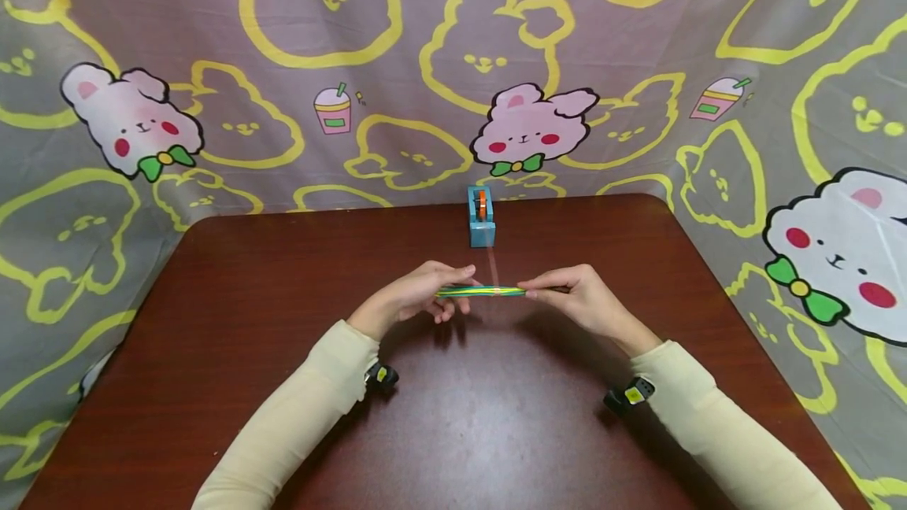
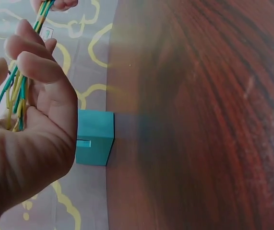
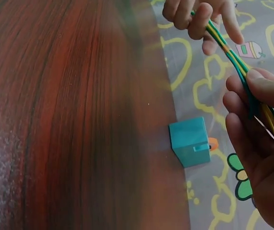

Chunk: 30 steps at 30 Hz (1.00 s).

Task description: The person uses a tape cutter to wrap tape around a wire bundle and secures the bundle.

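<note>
A bundle of thin green and yellow wires (image 1: 468, 291) is held level above the table, between both hands. My left hand (image 1: 420, 291) holds its left end; in the left wrist view, loose wire ends (image 2: 21, 98) lie inside the curled fingers. With thumb and fingers my right hand (image 1: 579, 297) pinches the other end, and wire tails lie across its palm in the right wrist view. A strip of clear tape (image 1: 493, 260) runs from the blue tape dispenser (image 1: 483, 234) to the middle of the bundle. An orange-looking band (image 3: 225, 48) shows there.
The dispenser, with an orange reel (image 1: 483, 203), stands near the far edge of the dark brown wooden table (image 1: 283, 274). Behind and at the sides hangs a patterned cloth (image 1: 411, 85). Each wrist carries a small black camera (image 1: 383, 375).
</note>
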Motion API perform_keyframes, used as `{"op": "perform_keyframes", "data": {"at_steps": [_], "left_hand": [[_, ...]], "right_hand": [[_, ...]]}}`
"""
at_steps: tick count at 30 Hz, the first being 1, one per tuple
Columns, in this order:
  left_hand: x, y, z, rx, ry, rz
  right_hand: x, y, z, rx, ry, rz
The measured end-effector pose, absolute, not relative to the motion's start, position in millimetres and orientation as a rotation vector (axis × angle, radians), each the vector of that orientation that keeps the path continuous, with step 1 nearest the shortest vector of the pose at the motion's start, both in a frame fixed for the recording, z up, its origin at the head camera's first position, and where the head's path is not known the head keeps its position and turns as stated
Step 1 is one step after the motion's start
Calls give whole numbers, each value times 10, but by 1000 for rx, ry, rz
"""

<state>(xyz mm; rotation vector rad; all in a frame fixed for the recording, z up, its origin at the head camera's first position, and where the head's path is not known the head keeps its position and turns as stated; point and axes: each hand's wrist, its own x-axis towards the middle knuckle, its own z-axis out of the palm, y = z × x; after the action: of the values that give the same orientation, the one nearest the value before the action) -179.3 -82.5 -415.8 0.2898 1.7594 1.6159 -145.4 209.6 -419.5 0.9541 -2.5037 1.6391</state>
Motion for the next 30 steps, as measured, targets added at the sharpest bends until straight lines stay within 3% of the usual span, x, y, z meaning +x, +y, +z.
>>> {"op": "perform_keyframes", "data": {"at_steps": [17, 30], "left_hand": [[-1779, -792, -4209, 421, 1910, 1654], [-1708, -814, -4166, 572, 2135, 1634]], "right_hand": [[-1463, 2076, -4190, 1152, -2341, 1234], [-1490, 2067, -4213, 874, -2462, 1443]]}}
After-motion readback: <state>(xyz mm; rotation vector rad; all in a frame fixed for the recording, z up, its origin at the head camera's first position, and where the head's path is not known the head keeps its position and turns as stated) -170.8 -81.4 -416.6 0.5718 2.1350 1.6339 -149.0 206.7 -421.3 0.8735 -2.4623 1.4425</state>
